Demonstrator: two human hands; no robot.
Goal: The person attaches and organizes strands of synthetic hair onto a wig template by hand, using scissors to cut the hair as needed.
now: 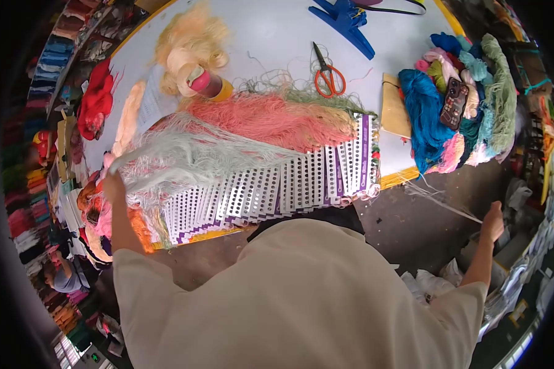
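Note:
My left hand (112, 184) is closed on one end of a pale grey-green thread bundle (197, 154), which spreads loosely over the table's left part. Out to the right, past the table edge, my right hand (492, 222) is closed round the end of a thin pale strand (452, 209). Under the pale threads lies a fanned row of white punched cards (246, 194) with purple labels, along the near edge. Pink-red threads (264, 120) lie just behind them. The strand's link to the pale bundle cannot be made out.
Orange-handled scissors (330, 80), a blue plastic tool (348, 24) and a thread cone (206, 83) lie on the white table (271, 31). A phone (454, 103) rests on coloured skeins (421, 117) at right. At far left, a person (68, 278) is partly visible near shelves.

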